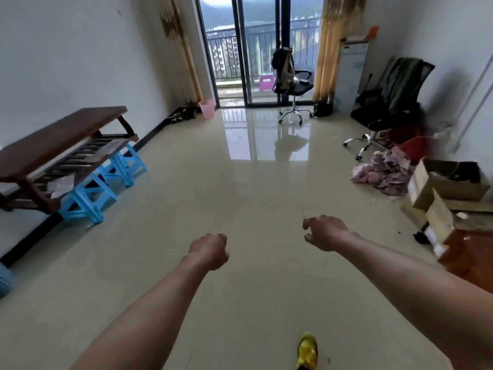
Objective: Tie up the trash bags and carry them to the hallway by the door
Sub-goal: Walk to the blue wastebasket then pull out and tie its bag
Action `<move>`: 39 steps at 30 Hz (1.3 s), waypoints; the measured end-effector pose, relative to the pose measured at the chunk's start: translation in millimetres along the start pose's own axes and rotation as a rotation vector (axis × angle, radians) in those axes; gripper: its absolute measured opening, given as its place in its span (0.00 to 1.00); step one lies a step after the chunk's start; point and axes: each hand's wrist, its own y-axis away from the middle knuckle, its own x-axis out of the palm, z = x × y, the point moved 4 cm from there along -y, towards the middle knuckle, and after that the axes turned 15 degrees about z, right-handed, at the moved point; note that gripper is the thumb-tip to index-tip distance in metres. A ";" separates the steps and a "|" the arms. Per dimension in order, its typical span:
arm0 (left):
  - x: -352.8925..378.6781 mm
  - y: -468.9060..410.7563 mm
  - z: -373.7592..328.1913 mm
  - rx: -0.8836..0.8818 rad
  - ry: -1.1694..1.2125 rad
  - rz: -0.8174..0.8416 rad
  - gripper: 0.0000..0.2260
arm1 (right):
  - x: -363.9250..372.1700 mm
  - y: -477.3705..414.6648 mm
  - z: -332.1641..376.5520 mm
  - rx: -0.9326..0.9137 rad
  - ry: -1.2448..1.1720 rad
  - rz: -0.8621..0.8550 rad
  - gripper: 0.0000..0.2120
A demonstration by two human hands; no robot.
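Note:
Both my arms stretch forward over a glossy beige tiled floor (240, 182). My left hand (210, 251) is curled into a loose fist with nothing in it. My right hand (324, 232) hangs with its fingers bent and slightly apart, also holding nothing. A pink waste bin (207, 108) stands far off by the balcony door, left of the glass. A pinkish crumpled heap (381, 173), plastic or cloth, lies on the floor at the right. I cannot make out any tied trash bag.
A dark wooden bench (61, 140) with blue plastic stools (106, 182) beneath lines the left wall. Two black office chairs (293, 84) stand near the balcony door and right wall. Open cardboard boxes (442, 188) crowd the right side. My yellow shoe (307, 351) shows at the bottom.

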 end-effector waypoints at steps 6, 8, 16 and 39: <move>-112.1 -160.5 8.9 -0.073 0.026 0.030 0.15 | -94.5 -181.3 -24.9 -0.040 0.019 0.056 0.18; -159.0 -213.0 14.5 -0.090 0.080 -0.004 0.15 | -144.5 -242.7 -34.1 -0.040 0.025 0.045 0.18; -259.0 -397.4 78.6 -0.169 0.164 0.049 0.15 | -258.7 -467.3 10.9 -0.183 0.110 0.065 0.17; -499.0 -786.0 378.4 -0.542 0.533 0.046 0.11 | -508.8 -1042.4 286.5 -0.577 0.419 0.148 0.16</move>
